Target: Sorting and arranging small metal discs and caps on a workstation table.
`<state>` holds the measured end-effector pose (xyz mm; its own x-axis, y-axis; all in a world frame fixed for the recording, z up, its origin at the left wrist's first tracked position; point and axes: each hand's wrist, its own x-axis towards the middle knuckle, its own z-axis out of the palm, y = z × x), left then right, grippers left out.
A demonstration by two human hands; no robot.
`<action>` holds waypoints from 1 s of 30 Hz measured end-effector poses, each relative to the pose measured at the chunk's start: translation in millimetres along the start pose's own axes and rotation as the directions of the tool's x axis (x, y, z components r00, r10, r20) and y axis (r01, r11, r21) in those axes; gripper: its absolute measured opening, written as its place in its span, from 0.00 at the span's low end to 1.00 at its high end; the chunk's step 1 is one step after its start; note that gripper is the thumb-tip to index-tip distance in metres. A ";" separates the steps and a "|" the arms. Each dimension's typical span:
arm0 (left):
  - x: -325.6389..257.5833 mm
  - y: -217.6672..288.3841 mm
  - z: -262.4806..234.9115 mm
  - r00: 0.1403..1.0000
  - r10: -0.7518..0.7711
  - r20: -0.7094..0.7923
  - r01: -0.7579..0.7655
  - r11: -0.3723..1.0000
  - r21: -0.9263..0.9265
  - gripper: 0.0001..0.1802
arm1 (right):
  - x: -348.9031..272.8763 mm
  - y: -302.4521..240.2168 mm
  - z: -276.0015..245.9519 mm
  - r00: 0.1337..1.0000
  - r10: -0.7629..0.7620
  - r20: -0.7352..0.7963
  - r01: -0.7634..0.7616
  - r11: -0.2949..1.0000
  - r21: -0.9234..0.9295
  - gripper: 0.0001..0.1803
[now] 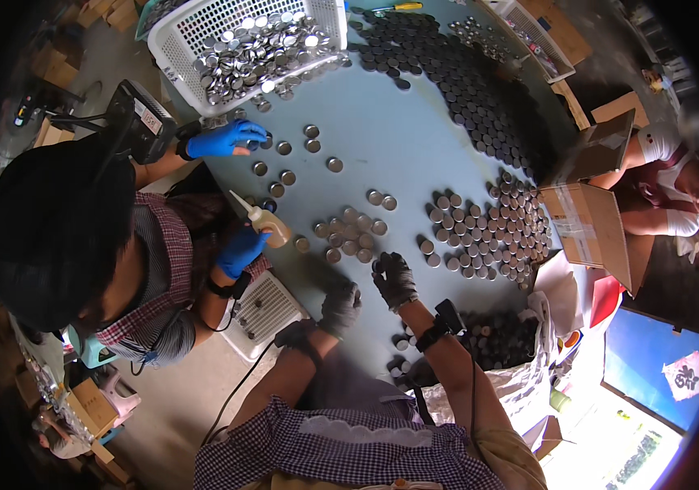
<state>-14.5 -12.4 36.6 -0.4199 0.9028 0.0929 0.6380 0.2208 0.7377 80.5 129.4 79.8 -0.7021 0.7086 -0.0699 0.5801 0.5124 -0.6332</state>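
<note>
My left hand (340, 309), in a grey glove, is closed at the table's near edge; whatever it may hold is hidden. To its right, my right hand (395, 282), in a dark grey glove, reaches over the table with its fingers curled. Anything between those fingers is too small to make out. Just beyond my hands lies a loose cluster of round metal caps (350, 232). A larger group of similar caps (480, 233) spreads to the right. Both my wrists carry dark straps with small devices and cables.
At left, a co-worker's blue-gloved hand (241, 255) grips a nozzle bottle (270, 226); the other glove (227, 139) touches caps. A white basket (194, 90) holds shiny caps. Dark caps (480, 106) cover the far right. A cardboard box (586, 224) stands right, near another person.
</note>
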 end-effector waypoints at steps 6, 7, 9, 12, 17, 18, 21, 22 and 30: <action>26.1 1.5 -26.3 0.982 -0.105 -0.156 0.116 0.992 0.058 0.09 | 26.5 -7.3 26.4 0.994 0.108 -0.034 -0.111 0.986 -0.123 0.24; 32.7 -1.5 -30.0 0.956 -0.102 -0.274 0.109 0.994 0.011 0.08 | 29.8 -7.6 28.3 0.990 0.136 0.038 -0.128 0.977 -0.171 0.27; 47.3 -6.8 -35.4 0.957 -0.097 -0.274 0.113 0.993 0.045 0.08 | 33.9 -10.6 26.2 0.980 0.184 0.073 -0.161 0.956 -0.244 0.25; 64.2 -17.5 -38.6 0.953 -0.086 -0.289 0.141 0.974 0.176 0.06 | 32.7 -9.6 26.6 0.966 0.219 0.136 -0.157 0.918 -0.364 0.20; 78.8 -28.4 -33.9 0.977 -0.078 -0.201 0.125 0.964 0.234 0.10 | 13.9 3.2 29.2 0.962 0.239 0.130 -0.164 0.891 -0.424 0.10; 80.3 -30.9 -30.1 0.980 -0.064 -0.186 0.111 0.961 0.254 0.09 | 11.9 10.0 34.0 0.959 0.232 0.160 -0.141 0.886 -0.442 0.09; 72.7 -43.2 -27.1 0.998 -0.052 -0.046 0.063 0.955 0.289 0.09 | 10.5 14.3 36.2 0.955 0.229 0.188 -0.127 0.890 -0.438 0.09; 69.2 -46.4 -25.5 0.998 -0.052 -0.043 0.062 0.955 0.290 0.09 | 10.8 12.8 35.2 0.955 0.229 0.187 -0.133 0.898 -0.419 0.10; 70.8 -50.8 -18.7 0.999 0.008 0.050 -0.028 0.913 0.406 0.13 | 19.1 1.9 15.1 0.910 0.237 0.341 -0.082 0.907 -0.413 0.30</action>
<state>-88.7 33.4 18.3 -0.3817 0.9220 0.0656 0.8567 0.3262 0.3995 62.0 136.6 65.7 -0.6418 0.6007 -0.4767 0.7542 0.6071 -0.2503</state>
